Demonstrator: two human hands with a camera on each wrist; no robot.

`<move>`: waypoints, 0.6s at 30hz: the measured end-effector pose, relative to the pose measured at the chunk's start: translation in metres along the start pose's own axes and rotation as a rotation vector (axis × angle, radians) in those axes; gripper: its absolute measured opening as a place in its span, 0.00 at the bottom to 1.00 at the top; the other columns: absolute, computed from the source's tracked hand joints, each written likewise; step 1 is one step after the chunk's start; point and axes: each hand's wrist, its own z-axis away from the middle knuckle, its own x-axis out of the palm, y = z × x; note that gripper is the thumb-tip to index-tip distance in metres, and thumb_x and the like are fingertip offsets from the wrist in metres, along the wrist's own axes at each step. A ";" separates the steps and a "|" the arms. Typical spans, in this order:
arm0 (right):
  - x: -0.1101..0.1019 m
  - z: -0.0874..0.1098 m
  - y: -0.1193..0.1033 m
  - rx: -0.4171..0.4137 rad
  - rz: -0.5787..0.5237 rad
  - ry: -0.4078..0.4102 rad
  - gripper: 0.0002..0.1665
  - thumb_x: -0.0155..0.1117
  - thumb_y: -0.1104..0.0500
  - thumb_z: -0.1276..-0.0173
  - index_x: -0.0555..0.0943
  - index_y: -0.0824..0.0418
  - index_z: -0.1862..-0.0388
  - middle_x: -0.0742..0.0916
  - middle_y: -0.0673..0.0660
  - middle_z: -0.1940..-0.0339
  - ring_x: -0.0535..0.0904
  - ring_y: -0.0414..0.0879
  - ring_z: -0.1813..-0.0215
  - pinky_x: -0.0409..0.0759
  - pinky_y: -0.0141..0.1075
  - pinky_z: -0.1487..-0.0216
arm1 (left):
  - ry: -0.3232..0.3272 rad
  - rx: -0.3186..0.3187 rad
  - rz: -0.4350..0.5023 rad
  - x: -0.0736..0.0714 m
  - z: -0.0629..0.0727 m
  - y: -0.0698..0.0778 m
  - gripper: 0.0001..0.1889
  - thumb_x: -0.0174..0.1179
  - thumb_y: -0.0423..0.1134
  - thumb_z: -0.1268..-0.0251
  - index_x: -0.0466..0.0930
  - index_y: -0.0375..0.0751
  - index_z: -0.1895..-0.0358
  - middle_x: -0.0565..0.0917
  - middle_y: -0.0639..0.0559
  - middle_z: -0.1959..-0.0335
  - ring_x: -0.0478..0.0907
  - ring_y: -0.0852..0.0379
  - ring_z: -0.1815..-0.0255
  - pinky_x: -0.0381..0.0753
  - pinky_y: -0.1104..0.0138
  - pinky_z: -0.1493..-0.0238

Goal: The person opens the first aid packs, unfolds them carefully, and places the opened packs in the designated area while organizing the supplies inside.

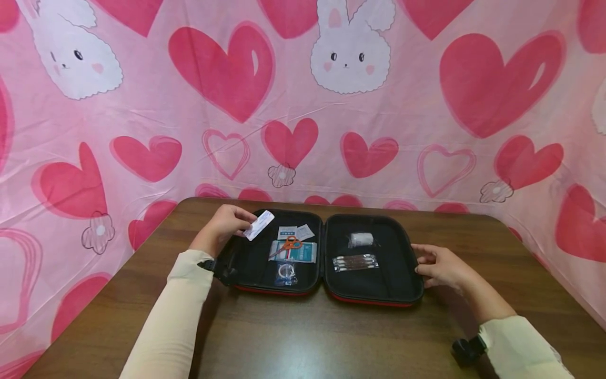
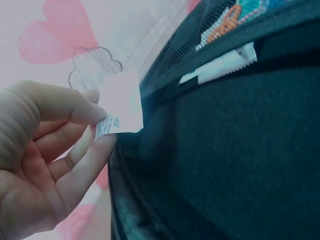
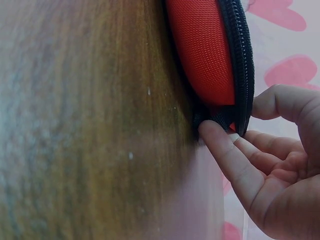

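Note:
A zippered case (image 1: 281,289), black inside and red outside, lies unfolded flat on the table. Between thumb and fingertips, my left hand (image 1: 224,226) pinches a slim white packet (image 1: 259,226) with small print, held over the case's left half. In the left wrist view the packet (image 2: 121,104) is at the case's edge, and another white packet (image 2: 220,67) lies inside by the mesh. At the outer edge of the right half, my right hand (image 1: 442,267) grips the rim. The right wrist view shows that thumb and fingers around the zipper edge (image 3: 241,65).
Orange-handled scissors (image 1: 290,244), a blue-and-white packet (image 1: 303,252), small sachets (image 1: 286,232) and a wrapped tape roll (image 1: 286,271) sit in the left half. The right half holds a white bandage roll (image 1: 362,239) and wrapped swabs (image 1: 355,262). A heart-patterned cloth (image 1: 293,100) hangs behind the wooden table (image 1: 293,337).

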 end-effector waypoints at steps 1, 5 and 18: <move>0.000 0.000 0.000 -0.003 0.002 -0.003 0.40 0.61 0.72 0.34 0.55 0.77 0.28 0.79 0.72 0.53 0.79 0.51 0.59 0.85 0.48 0.63 | 0.003 0.001 -0.024 -0.001 0.000 -0.001 0.13 0.61 0.22 0.41 0.82 0.23 0.52 0.84 0.39 0.61 0.79 0.54 0.69 0.86 0.63 0.65; 0.000 0.000 -0.001 0.002 0.003 -0.001 0.40 0.61 0.72 0.34 0.55 0.76 0.28 0.79 0.72 0.52 0.80 0.51 0.58 0.85 0.48 0.63 | -0.001 -0.002 -0.097 -0.001 -0.003 -0.005 0.12 0.63 0.23 0.43 0.84 0.24 0.54 0.85 0.41 0.63 0.78 0.56 0.69 0.85 0.64 0.67; 0.000 0.001 -0.001 0.001 0.013 -0.001 0.40 0.62 0.71 0.35 0.56 0.76 0.28 0.79 0.72 0.51 0.79 0.52 0.58 0.85 0.48 0.62 | -0.068 -0.018 -0.228 0.003 -0.006 0.007 0.10 0.65 0.21 0.48 0.85 0.23 0.60 0.84 0.40 0.67 0.79 0.58 0.73 0.85 0.65 0.68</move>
